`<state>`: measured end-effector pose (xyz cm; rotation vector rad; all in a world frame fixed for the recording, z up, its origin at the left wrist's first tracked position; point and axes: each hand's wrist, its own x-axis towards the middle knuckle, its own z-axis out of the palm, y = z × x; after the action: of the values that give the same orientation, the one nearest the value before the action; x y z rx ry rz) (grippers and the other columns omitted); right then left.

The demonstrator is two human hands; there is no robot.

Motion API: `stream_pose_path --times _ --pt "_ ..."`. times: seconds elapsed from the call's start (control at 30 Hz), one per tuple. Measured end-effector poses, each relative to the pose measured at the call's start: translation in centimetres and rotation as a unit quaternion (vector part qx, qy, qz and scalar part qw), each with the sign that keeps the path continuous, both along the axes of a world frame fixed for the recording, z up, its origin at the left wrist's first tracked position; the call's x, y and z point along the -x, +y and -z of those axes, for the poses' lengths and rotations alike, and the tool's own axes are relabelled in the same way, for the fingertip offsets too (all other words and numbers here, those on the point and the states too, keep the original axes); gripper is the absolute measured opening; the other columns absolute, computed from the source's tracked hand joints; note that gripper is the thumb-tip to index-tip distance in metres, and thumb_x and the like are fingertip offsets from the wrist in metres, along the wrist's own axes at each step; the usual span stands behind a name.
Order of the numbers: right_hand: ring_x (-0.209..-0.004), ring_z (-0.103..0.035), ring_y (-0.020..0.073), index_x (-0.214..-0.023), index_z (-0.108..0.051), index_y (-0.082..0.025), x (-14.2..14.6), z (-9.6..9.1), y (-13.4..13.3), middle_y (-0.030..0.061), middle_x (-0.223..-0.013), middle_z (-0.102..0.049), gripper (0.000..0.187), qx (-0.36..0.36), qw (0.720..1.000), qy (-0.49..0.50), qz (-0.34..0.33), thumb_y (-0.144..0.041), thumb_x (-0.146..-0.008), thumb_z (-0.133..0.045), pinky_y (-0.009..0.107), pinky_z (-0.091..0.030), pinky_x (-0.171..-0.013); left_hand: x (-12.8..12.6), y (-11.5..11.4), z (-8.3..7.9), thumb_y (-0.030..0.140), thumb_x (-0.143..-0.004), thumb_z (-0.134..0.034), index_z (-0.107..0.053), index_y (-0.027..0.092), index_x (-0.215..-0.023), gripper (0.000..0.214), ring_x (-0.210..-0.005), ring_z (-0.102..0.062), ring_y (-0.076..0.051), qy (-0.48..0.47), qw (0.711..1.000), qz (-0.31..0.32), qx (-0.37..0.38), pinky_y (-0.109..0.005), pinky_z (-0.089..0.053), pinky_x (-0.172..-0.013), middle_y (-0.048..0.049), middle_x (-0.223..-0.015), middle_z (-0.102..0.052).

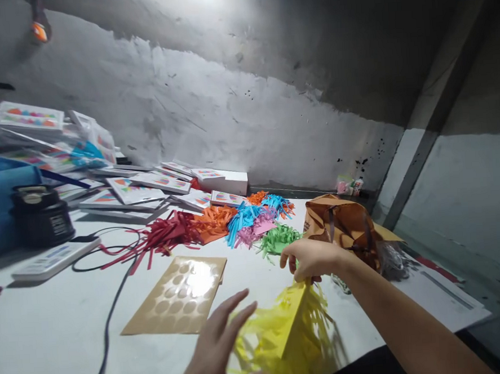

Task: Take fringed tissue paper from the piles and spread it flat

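The right hand (311,259) pinches the upper corner of a yellow fringed paper (284,326), fingers closed on it and the folded sheet held tilted just above the near edge of the worktop (51,334). Its cut strips hang down and blur together, so their number and length are hard to make out. The left hand (219,341) is open with its fingers spread, against or just beside the left side of the yellow strips. Blur leaves it unclear whether they touch, and the wrist is cut off by the bottom of the view.

Just left of the hands lies a brown sheet of round stickers (178,296), glare hiding part of its surface. Behind it, across the middle of the worktop, sit heaps of cut paper: red (168,234), orange (213,220), blue (247,215) and green (278,239). A crumpled brown paper bag (345,223) stands behind the right hand, partly hidden by it. Toward the far left corner, printed white boxes (148,185) are stacked loosely. A black jar (42,214), a white remote (55,258) and a black cable (109,319) lie at the left edge.
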<state>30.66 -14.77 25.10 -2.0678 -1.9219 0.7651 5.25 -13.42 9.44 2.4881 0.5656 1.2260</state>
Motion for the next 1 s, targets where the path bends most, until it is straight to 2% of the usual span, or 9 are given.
stream_pose_path --times 0.1,0.2,0.3,0.37,0.43,0.53,0.7,0.9,1.0 --pt "-0.033 -0.053 0.0087 -0.09 -0.073 -0.018 1.2 0.0 0.1 -0.0024 -0.073 -0.07 0.037 -0.037 0.998 0.044 -0.004 0.003 -0.062 -0.064 0.021 -0.044 -0.031 -3.9 -2.4 -0.3 0.059 -0.094 -0.051 -0.066 0.025 -0.124 0.048 -0.104 -0.068 -0.03 -0.072 0.995 0.057 0.039 -0.039 -0.055 -0.089 -0.015 -0.116 -0.073" --pt "-0.067 -0.07 0.015 -0.101 -0.071 -0.021 2.0 1.7 -1.5 0.0027 -0.09 -0.071 0.024 -0.155 0.985 0.064 0.029 -0.011 -0.083 -0.06 0.026 -0.058 -0.056 -5.6 -2.4 0.3 0.051 -0.099 -0.044 -0.069 0.019 -0.082 0.044 -0.065 -0.063 -0.021 -0.117 0.956 0.063 0.261 -0.027 -0.05 -0.061 -0.006 -0.072 -0.069" --pt "-0.093 -0.068 0.0193 -0.099 -0.068 -0.021 3.4 6.3 -4.6 0.0061 -0.093 -0.068 0.023 -0.309 0.948 0.051 0.061 -0.021 -0.098 -0.045 0.037 -0.057 -0.085 -5.2 -1.5 1.3 0.06 -0.09 -0.056 -0.063 0.017 -0.072 0.047 -0.058 -0.056 -0.018 -0.169 0.86 0.037 0.48 -0.026 -0.047 -0.055 -0.0017 -0.062 -0.061" --pt "-0.091 -0.066 0.0204 -0.101 -0.067 -0.02 4.8 10.4 -6.5 0.0074 -0.095 -0.067 0.015 -0.481 0.877 0.014 -0.001 -0.019 -0.095 -0.053 0.035 -0.056 -0.081 -4.7 -1.4 1.9 0.064 -0.086 -0.06 -0.064 0.017 -0.073 0.049 -0.06 -0.056 -0.018 -0.186 0.82 0.035 0.54 -0.026 -0.048 -0.056 -0.0004 -0.063 -0.06" --pt "-0.093 -0.065 0.0226 -0.116 -0.064 -0.017 6.2 14.2 -7.4 0.0103 -0.101 -0.067 0.026 -0.529 0.843 -0.072 -0.072 -0.014 -0.091 -0.058 0.039 -0.054 -0.084 -4.3 -1.9 2.5 0.069 -0.083 -0.061 -0.065 0.018 -0.075 0.052 -0.069 -0.059 -0.02 -0.187 0.822 0.032 0.537 -0.027 -0.05 -0.064 -0.0015 -0.069 -0.064" --pt "-0.089 -0.065 0.0234 -0.118 -0.063 -0.011 7.7 17.8 -7.4 0.0118 -0.098 -0.069 0.031 -0.574 0.807 -0.119 -0.075 -0.005 -0.089 -0.056 0.042 -0.05 -0.086 -4.0 -2.8 3.1 0.076 -0.085 -0.048 -0.068 0.018 -0.078 0.062 -0.082 -0.062 -0.024 -0.163 0.837 0.048 0.519 -0.03 -0.051 -0.077 -0.005 -0.08 -0.069" --pt "-0.076 -0.064 0.0181 -0.094 -0.067 -0.02 8.0 19.1 -6.8 0.0026 -0.081 -0.066 0.015 -0.536 0.844 0.022 0.008 -0.009 -0.089 -0.059 0.032 -0.051 -0.074 -3.3 -3.1 3.2 0.067 -0.093 -0.045 -0.068 0.019 -0.086 0.054 -0.082 -0.058 -0.022 -0.138 0.847 0.1 0.503 -0.03 -0.05 -0.079 -0.0042 -0.083 -0.066" --pt "-0.071 -0.065 0.0156 -0.07 -0.062 -0.021 7.3 17.8 -6.8 -0.0017 -0.073 -0.065 0.015 -0.305 0.916 0.251 0.072 -0.014 -0.081 -0.07 0.023 -0.052 -0.066 -2.9 -2.6 3.7 0.061 -0.094 -0.05 -0.059 0.018 -0.072 0.049 -0.068 -0.046 -0.016 -0.136 0.852 0.102 0.496 -0.024 -0.041 -0.063 0.0007 -0.07 -0.053" --pt "-0.075 -0.066 0.0153 -0.078 -0.063 -0.022 7.1 17.4 -6.8 -0.0007 -0.078 -0.065 0.012 -0.333 0.913 0.223 0.073 -0.011 -0.084 -0.064 0.022 -0.052 -0.07 -2.9 -2.5 3.6 0.059 -0.095 -0.05 -0.061 0.017 -0.073 0.049 -0.067 -0.046 -0.016 -0.139 0.844 0.09 0.51 -0.023 -0.04 -0.062 0.0002 -0.069 -0.054"
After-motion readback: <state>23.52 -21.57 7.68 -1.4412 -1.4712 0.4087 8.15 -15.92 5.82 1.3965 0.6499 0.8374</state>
